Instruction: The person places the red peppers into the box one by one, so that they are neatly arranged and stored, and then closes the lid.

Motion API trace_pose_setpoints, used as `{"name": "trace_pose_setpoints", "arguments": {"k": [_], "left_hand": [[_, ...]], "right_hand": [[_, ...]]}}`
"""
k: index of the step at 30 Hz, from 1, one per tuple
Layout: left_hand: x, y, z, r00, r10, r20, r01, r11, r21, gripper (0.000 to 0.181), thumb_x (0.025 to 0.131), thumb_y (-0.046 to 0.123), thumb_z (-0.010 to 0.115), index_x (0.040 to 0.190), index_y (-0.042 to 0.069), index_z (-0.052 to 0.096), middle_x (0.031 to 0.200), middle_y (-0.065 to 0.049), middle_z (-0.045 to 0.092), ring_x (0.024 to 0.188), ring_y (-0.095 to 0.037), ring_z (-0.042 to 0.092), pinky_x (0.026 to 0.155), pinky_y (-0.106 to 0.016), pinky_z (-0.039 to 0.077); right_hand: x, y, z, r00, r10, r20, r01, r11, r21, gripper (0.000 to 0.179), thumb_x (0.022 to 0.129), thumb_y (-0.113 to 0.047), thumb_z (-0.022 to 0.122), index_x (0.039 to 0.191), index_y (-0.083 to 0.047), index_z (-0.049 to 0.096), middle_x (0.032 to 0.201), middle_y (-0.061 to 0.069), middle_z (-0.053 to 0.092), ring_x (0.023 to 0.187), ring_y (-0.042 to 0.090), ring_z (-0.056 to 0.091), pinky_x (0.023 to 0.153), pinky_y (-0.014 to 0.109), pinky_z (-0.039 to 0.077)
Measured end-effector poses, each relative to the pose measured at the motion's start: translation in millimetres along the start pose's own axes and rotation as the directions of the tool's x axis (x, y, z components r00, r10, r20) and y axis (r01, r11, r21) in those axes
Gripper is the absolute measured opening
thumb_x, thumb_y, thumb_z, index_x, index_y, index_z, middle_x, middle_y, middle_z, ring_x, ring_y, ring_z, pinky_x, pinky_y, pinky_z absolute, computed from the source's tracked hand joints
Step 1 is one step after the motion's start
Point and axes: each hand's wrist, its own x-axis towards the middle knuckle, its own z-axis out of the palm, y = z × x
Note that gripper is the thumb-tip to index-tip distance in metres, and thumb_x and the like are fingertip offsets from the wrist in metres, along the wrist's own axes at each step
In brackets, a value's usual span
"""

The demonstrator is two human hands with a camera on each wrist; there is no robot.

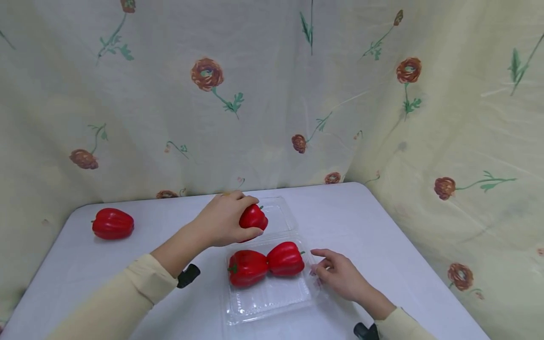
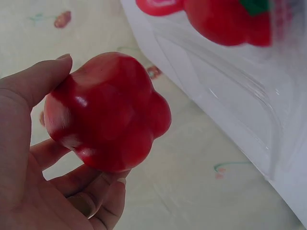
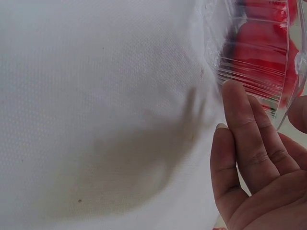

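My left hand [image 1: 229, 219] grips a red bell pepper [image 1: 253, 217] above the back of a clear plastic container [image 1: 272, 297]. In the left wrist view the thumb lies along one side of this pepper [image 2: 108, 112], with the fingers beneath it. Two more red bell peppers, a left one [image 1: 248, 268] and a right one [image 1: 285, 259], sit side by side in the container. At the container's right side is my right hand [image 1: 340, 275]. Its nearly straight fingers [image 3: 242, 117] touch the ribbed wall in the right wrist view, the thumb close to the rim.
Another red bell pepper [image 1: 113, 223] lies at the far left of the white table [image 1: 170, 302]. The container's clear lid [image 1: 278, 215] is laid back behind it. A floral curtain [image 1: 263, 94] hangs around the table's back and right sides.
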Motion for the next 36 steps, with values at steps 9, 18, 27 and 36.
{"name": "trace_pose_setpoints", "arguments": {"k": [9,18,27,36], "left_hand": [[5.9,28.2,6.7,0.996,0.080,0.043,-0.081,0.997,0.014,0.070,0.078,0.055,0.075,0.136,0.022,0.056,0.123,-0.001,0.060,0.108,-0.018,0.056,0.084,-0.037,0.052],[8.2,51.3,17.5,0.983,0.158,0.091,-0.160,0.987,0.009,0.071,0.079,0.056,0.074,0.138,0.021,0.055,0.122,-0.001,0.061,0.107,-0.018,0.058,0.088,-0.041,0.052],[8.9,62.0,31.7,0.971,0.189,0.147,-0.192,0.981,0.003,0.072,0.077,0.057,0.076,0.137,0.022,0.056,0.120,0.001,0.062,0.106,-0.017,0.058,0.086,-0.039,0.053],[9.7,69.4,48.4,0.942,0.293,0.162,-0.298,0.954,0.012,0.066,0.080,0.061,0.070,0.133,0.024,0.058,0.114,0.004,0.061,0.100,-0.013,0.056,0.082,-0.031,0.052]], "right_hand": [[-2.0,4,1,1.000,0.008,-0.009,-0.008,1.000,-0.004,0.046,0.096,-0.017,0.065,0.137,-0.002,0.053,0.086,0.004,0.067,0.073,0.017,0.065,0.064,0.028,0.053],[-3.3,4,1,1.000,0.023,0.002,-0.023,1.000,0.015,0.045,0.097,-0.018,0.064,0.138,-0.005,0.053,0.089,0.004,0.069,0.073,0.019,0.065,0.067,0.029,0.054],[-3.9,2,-1,0.999,-0.023,0.024,0.023,1.000,0.016,0.046,0.097,-0.017,0.063,0.139,-0.003,0.052,0.091,0.003,0.070,0.073,0.019,0.066,0.068,0.028,0.056],[-2.7,5,0,0.999,-0.027,0.023,0.026,0.999,0.035,0.045,0.098,-0.016,0.061,0.140,-0.002,0.050,0.093,0.005,0.070,0.075,0.021,0.069,0.072,0.032,0.058]]}}
